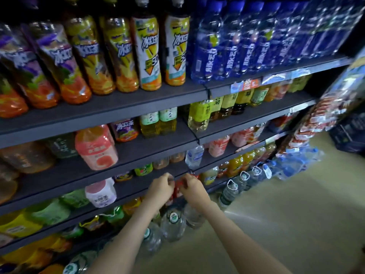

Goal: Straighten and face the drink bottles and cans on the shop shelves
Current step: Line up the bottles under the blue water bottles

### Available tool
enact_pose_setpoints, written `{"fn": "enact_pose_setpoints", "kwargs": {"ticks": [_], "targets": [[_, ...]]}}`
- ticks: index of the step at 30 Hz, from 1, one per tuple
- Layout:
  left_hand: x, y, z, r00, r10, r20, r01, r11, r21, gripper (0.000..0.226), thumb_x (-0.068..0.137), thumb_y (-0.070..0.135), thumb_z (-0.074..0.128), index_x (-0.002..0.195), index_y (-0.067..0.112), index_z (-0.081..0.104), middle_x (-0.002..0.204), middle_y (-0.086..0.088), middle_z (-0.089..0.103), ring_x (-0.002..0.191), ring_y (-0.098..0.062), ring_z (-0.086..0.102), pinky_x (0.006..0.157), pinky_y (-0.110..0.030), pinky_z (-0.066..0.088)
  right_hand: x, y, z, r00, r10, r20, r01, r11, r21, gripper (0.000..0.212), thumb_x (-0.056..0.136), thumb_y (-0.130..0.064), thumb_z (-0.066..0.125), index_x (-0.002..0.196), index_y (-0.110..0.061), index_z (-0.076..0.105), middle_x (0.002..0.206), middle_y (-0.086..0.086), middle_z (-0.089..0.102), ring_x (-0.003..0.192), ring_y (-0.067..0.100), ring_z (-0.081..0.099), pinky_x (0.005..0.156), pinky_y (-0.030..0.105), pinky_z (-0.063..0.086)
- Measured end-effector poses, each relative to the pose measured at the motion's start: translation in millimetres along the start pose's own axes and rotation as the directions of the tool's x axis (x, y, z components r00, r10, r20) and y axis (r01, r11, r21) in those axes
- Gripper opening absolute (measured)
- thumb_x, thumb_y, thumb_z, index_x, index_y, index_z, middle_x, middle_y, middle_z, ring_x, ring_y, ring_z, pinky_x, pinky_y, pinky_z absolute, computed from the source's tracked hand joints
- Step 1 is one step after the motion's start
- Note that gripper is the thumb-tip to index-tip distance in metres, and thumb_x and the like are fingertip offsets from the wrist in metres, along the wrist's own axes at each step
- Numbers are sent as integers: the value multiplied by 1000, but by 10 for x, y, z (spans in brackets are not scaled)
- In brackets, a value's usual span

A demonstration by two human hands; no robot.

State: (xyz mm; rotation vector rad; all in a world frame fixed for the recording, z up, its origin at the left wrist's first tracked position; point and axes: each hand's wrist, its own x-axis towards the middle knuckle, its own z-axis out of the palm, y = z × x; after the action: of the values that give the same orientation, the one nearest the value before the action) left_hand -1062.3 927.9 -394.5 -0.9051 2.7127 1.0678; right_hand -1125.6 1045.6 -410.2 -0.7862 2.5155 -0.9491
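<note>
glossy plastic bottles (150, 52), matt dark shelves (138, 99)

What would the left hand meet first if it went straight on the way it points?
Probably the red drinks directly in front of the left hand. It may be touching them, but blur hides the contact.

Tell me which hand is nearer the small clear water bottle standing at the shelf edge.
Right. The right hand is almost directly below the water bottle, close under it; the left hand is at the same height but farther off to the left.
</note>
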Motion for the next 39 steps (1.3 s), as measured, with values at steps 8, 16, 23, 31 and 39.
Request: {"fn": "enact_pose_setpoints", "kwargs": {"ticks": [8, 16, 23, 31, 39], "targets": [[826, 1206, -322, 972, 199, -122, -198, 980, 20, 19, 94, 25, 50, 110, 21, 60, 105, -3, 69, 97, -26, 63, 75, -33, 49, 775, 75, -1308, 980, -105, -169, 91, 992, -85, 22, 87, -6, 52, 108, 2, 56, 108, 19, 60, 101, 33, 56, 81, 35, 39], [1396, 1938, -235, 967, 225, -123, -219, 974, 63, 23, 93, 30, 52, 107, 13, 60, 103, -9, 69, 96, -28, 63, 77, -34, 51, 1209, 348, -2146, 959, -77, -274, 60, 996, -71, 23, 90, -15, 56, 111, -5, 55, 112, 11, 59, 101, 29, 57, 82, 32, 42], [1678, 2258, -34, 980, 116, -160, -97, 987, 124, 28, 94, 31, 48, 117, 17, 55, 108, -5, 66, 100, -27, 61, 78, -31, 48, 1556, 720, -2416, 969, -116, -220, 124, 992, 25, 22, 87, -10, 60, 106, -1, 56, 105, 13, 61, 96, 30, 58, 78, 28, 40], [1642, 2657, 472, 967, -96, -236, 104, 994, 22, 28, 94, 26, 49, 113, 8, 58, 114, -12, 64, 106, -30, 58, 75, -25, 40, 1817, 1293, -2777, 976, -214, -37, 214, 977, 9, 25, 86, -9, 61, 109, 1, 57, 109, 16, 61, 101, 31, 57, 82, 31, 41], [1562, 3240, 640, 917, -141, -372, 152, 988, 1, 29, 92, 27, 52, 115, 11, 59, 115, -12, 64, 109, -31, 57, 84, -32, 47, 1941, 1484, -3201, 949, -311, 48, 310, 950, 41, 27, 88, -10, 60, 112, 1, 56, 112, 17, 61, 103, 30, 57, 83, 29, 42]]}}
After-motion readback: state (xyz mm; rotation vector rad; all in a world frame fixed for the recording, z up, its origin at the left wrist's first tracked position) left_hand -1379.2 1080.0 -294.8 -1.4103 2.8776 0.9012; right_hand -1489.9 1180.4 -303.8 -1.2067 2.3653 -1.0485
